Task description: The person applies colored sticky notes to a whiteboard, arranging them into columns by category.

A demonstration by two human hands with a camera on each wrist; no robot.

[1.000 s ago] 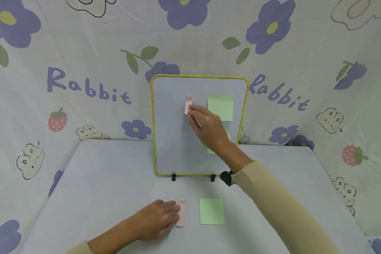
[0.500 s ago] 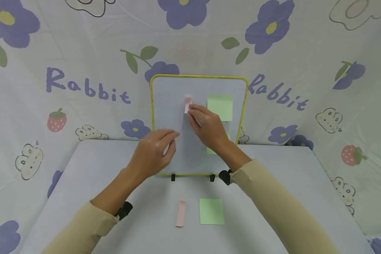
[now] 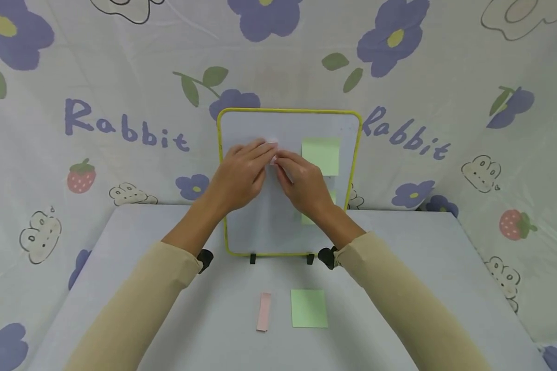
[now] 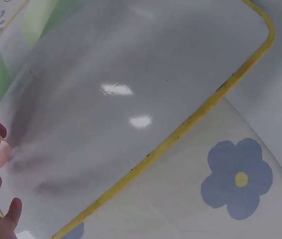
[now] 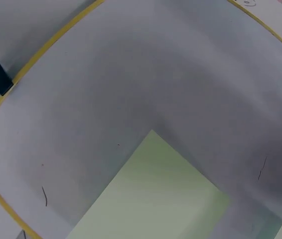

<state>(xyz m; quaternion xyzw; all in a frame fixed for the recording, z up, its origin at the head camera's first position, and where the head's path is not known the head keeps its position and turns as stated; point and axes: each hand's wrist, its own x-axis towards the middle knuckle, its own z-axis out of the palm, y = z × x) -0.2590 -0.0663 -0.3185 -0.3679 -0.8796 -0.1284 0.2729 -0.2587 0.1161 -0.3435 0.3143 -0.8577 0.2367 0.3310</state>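
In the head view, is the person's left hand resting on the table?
No, the left hand is up at the whiteboard, close beside the right hand.

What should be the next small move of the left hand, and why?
Probably the left hand should press the upper end of the small pink rectangular paper note against the yellow-edged rectangular whiteboard. It is already at that end, with its fingers extended, while the right hand pinches the note's lower part, which seems to stand away from the board.
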